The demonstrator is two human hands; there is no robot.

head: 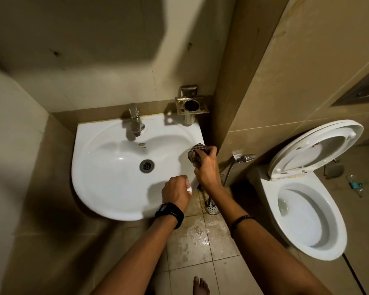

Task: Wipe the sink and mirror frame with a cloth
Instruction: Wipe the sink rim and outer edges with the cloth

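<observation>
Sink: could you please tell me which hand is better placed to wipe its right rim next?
Right. The right hand grips the cloth at the right rim of the sink; the left hand sits on the front rim without a cloth.

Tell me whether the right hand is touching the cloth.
Touching. The head view shows the right hand with its fingers curled round the bunched cloth at the right rim of the sink.

I read the sink (107, 188) as glossy white ceramic. At its twelve o'clock the faucet (135, 121) is polished metal. At three o'clock the checked cloth (195, 153) looks matt and woven.
</observation>
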